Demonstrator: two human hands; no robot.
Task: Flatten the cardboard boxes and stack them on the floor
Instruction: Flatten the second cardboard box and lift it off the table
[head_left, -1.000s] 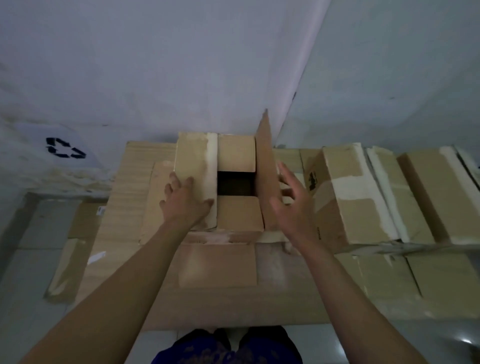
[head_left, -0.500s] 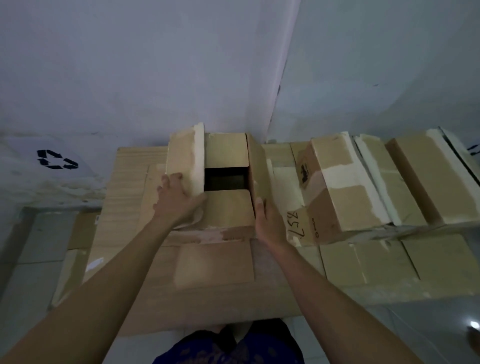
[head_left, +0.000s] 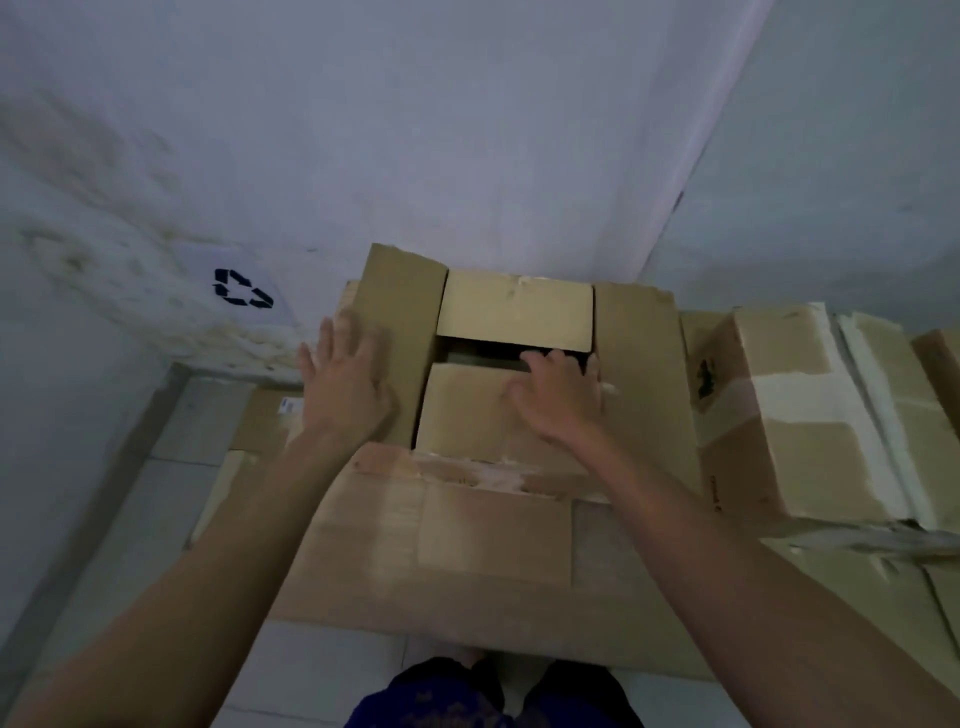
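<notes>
A cardboard box (head_left: 519, 364) is seen in the corner of the room, resting on flattened cardboard (head_left: 441, 561) spread over the tiled floor (head_left: 156, 499), with its top flaps folded down around a dark gap. The left hand (head_left: 345, 384) is laid open and flat on the left flap, while the right hand (head_left: 558, 397) is pressed on the near flap, fingers curled over its edge into the gap. More boxes (head_left: 800, 415) are stood just to the right.
</notes>
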